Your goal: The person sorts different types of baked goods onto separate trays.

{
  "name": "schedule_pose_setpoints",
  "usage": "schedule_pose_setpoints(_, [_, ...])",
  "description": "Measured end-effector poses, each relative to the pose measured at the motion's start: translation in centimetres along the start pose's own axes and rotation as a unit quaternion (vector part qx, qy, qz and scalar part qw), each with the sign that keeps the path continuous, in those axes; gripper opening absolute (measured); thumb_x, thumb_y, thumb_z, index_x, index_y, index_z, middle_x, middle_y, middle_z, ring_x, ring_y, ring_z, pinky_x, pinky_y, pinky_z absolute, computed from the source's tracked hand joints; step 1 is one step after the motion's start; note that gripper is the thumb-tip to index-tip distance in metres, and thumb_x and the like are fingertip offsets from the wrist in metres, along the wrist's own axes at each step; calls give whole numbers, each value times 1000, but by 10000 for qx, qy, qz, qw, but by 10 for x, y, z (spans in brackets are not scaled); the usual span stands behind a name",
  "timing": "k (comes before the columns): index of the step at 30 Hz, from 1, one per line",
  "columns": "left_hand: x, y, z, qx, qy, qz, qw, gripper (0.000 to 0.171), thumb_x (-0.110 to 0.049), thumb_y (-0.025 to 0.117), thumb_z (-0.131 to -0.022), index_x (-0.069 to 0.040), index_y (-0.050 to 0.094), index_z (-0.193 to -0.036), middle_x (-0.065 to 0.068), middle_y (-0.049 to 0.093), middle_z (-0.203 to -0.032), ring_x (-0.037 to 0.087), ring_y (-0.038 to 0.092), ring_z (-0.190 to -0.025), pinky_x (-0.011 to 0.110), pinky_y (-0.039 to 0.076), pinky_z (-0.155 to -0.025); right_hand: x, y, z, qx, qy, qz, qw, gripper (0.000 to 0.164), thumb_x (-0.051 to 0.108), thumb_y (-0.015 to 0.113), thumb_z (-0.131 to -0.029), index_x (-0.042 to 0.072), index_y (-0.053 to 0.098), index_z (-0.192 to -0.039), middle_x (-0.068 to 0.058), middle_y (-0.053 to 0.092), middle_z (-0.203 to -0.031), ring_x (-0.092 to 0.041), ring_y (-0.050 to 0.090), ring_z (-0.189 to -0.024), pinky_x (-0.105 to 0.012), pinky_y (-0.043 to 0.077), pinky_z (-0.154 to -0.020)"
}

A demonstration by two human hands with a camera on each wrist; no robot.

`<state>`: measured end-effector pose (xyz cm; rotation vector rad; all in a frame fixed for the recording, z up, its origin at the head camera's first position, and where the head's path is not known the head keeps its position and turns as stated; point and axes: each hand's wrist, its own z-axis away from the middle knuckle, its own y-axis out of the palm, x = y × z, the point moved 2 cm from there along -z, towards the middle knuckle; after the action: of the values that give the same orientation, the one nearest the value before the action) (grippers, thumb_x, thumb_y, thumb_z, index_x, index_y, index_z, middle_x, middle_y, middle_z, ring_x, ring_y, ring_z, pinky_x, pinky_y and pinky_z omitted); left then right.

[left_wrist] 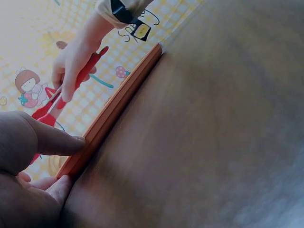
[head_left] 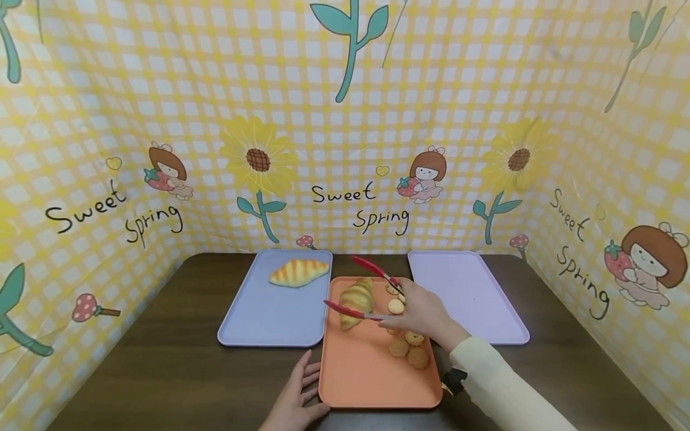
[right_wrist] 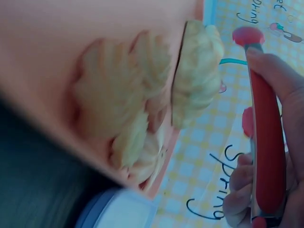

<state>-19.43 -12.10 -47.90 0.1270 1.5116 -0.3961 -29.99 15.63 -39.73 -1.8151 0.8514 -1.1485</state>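
Note:
In the head view my right hand (head_left: 426,311) grips red-handled metal tongs (head_left: 345,309). The tongs' red tips are spread apart, one beyond and one before a croissant (head_left: 357,296). This croissant lies at the far left of an orange tray (head_left: 372,383), beside several small cookies (head_left: 417,357). The right wrist view shows my thumb and curled fingers around the tongs' red handle (right_wrist: 268,142), with the croissant (right_wrist: 197,76) past the blurred cookies. My left hand (head_left: 295,392) rests at the orange tray's near left corner, its thumb (left_wrist: 61,141) touching the front side in the left wrist view.
A blue tray (head_left: 269,326) to the left bears another croissant (head_left: 298,273) near its far edge. On the right lies a lilac tray (head_left: 485,305). All three trays are on a dark wooden table (head_left: 162,359), with a yellow checked cloth (head_left: 334,149) hanging behind and at the sides.

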Motion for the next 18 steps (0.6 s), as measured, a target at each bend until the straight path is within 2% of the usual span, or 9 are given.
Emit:
schedule_pose_setpoints(6, [0, 0, 0, -15, -119, -50, 9999, 100, 10, 74, -82, 12, 2, -152, 40, 31, -144, 54, 33, -134, 56, 44, -103, -14, -6, 5, 248, -567, 304, 9976, 99, 58, 85, -68, 4, 47, -142, -15, 64, -122, -33, 66, -99, -51, 57, -80])
schedule_pose_setpoints(11, [0, -1, 0, 10, -69, -4, 10000, 100, 10, 73, -82, 11, 1, -152, 40, 31, -145, 54, 32, -134, 56, 44, -103, -30, -14, 5, 516, -667, 690, 9940, 104, 64, 82, -67, -1, 49, -141, -17, 63, -124, -34, 64, -105, -51, 56, -86])
schedule_pose_setpoints(18, [-1, 1, 3, 81, 131, 97, 9998, 100, 12, 72, -81, 12, 1, -152, 41, 30, -145, 55, 31, -134, 56, 43, -104, -51, -19, -1, 704, -890, 997, 9885, 94, 61, 81, -69, -3, 54, -131, -18, 64, -120, -35, 64, -103, -52, 55, -83])
